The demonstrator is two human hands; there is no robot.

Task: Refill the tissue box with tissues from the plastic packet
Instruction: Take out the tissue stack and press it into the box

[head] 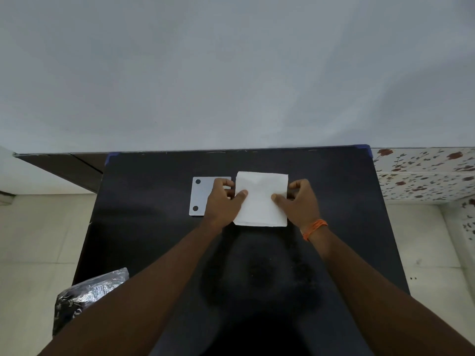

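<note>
Both hands are clamped on the square white stack of folded tissues (261, 199), one per side. Left hand (223, 200) grips the stack's left edge w/ thumb on top and fingers curled under/behind. Right hand (299, 201) does the same on the right edge, thumb pressing the top, and it's got an orange thread band (314, 229) on the wrist. The stack sits on the dark, nearly black table top (154, 191). Just left of the stack, partly under the left hand, there's a flat pale grey plastic plate w/ two round holes (200, 196), can't tell if it's part of the tissue box. Way nearer the camera than the stack, at the table's front-left corner, lies a crinkly black and silver plastic packet (87, 294).
</note>
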